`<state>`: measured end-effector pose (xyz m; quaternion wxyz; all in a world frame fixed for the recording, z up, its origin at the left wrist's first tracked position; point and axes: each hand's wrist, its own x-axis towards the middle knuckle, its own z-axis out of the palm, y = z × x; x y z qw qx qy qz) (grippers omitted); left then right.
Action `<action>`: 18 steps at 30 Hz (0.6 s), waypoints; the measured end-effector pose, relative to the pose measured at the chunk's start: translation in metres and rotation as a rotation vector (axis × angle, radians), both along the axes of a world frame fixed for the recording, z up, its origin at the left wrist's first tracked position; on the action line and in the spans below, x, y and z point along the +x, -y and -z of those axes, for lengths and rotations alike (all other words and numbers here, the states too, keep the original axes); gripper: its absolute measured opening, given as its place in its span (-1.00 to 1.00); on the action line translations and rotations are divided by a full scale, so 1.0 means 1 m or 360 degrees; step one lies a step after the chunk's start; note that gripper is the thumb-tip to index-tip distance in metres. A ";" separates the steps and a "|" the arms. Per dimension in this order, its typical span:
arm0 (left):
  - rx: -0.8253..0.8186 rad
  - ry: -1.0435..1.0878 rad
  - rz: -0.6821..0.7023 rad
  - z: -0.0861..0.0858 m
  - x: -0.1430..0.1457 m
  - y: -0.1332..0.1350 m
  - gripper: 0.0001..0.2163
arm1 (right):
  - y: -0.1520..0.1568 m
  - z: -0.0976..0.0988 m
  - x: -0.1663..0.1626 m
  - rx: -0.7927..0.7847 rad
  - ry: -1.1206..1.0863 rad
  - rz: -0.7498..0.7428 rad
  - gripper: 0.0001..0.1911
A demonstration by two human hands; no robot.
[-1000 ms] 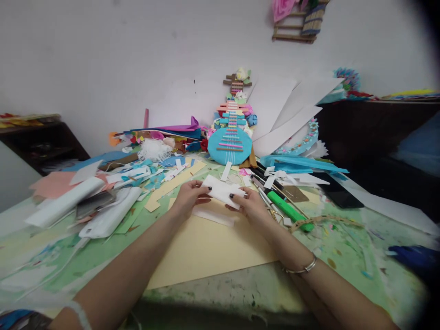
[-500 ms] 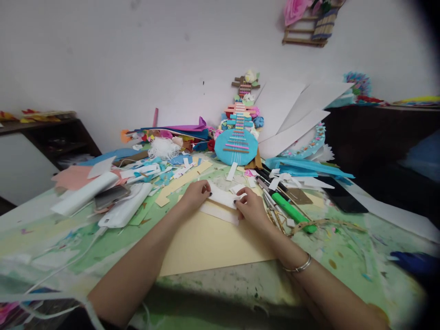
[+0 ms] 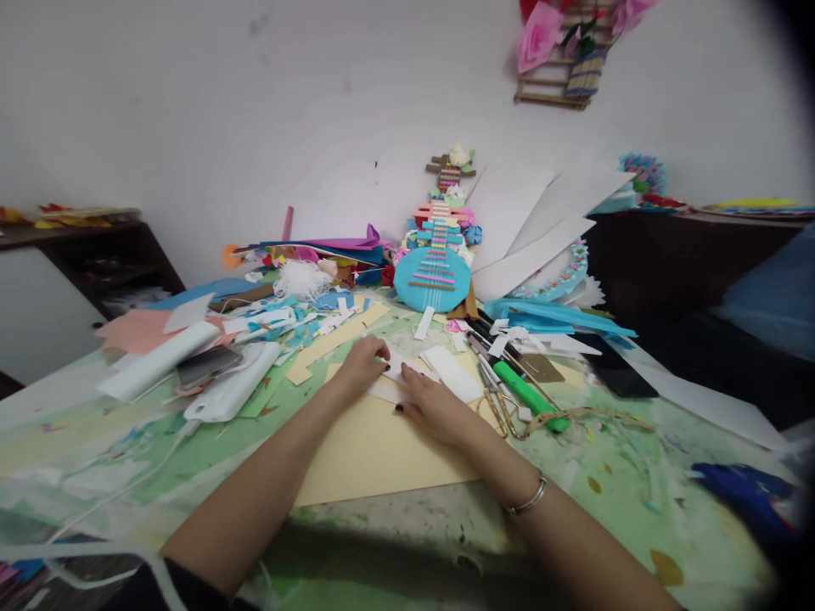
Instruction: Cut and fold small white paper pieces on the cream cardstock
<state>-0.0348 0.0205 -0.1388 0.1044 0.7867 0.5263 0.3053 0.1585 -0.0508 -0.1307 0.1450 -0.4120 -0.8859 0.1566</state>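
A strip of white paper (image 3: 390,389) lies on a cream sheet of card (image 3: 382,458) in front of me. My left hand (image 3: 362,365) pinches the strip's left end between thumb and fingertips. Over the strip's middle and right part rests my right hand (image 3: 433,407), palm down, with its fingers stretched out and the thumb apart. The hand hides much of the strip. Just beyond the right hand is another white paper piece (image 3: 453,373), apart from the fingers.
A blue paper lute-like model (image 3: 433,280) leans against the wall. Gold-handled scissors (image 3: 500,414), a green knife-like tool (image 3: 528,395) and a black tablet-like slab (image 3: 615,367) lie rightward. To the left are a phone (image 3: 209,367), a white power strip (image 3: 235,386) and paper scraps.
My right hand has let go of the strip's right end and moved left, flattening onto the paper. The strip has come down onto the card. My left hand keeps its pinch.
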 end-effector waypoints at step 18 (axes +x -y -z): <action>0.0012 -0.0011 0.0314 0.003 0.009 0.016 -0.93 | 0.005 0.006 -0.006 0.0489 0.0305 -0.0053 -0.50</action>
